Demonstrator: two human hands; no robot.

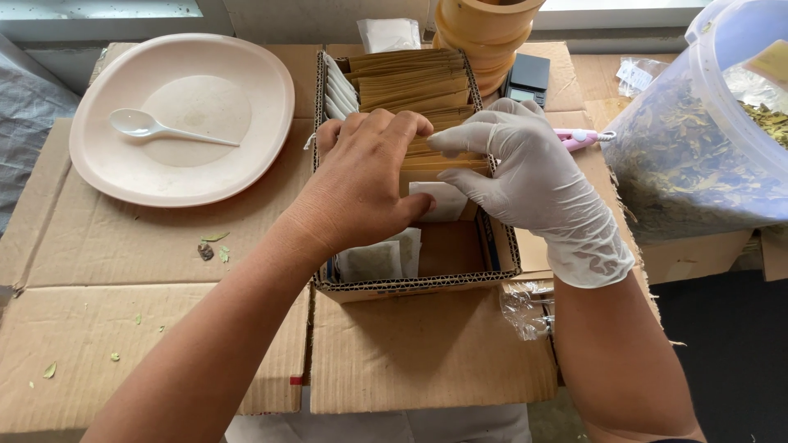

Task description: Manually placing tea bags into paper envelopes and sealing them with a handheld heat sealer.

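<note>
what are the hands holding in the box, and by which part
Both hands are on the row of brown paper packets in the cardboard box. The gloved right hand pinches packet top edges; the bare left hand rests on them, its grip hidden.

This is looking like a small hand-packing workshop for dried herbs or tea: flattened cardboard [164, 328] is covering the bench, a clear tub of dried leaves [698, 156] is sitting beside a pocket scale [527, 78], and a carton [410, 283] is holding rows of paper sachets [410, 82].
</note>
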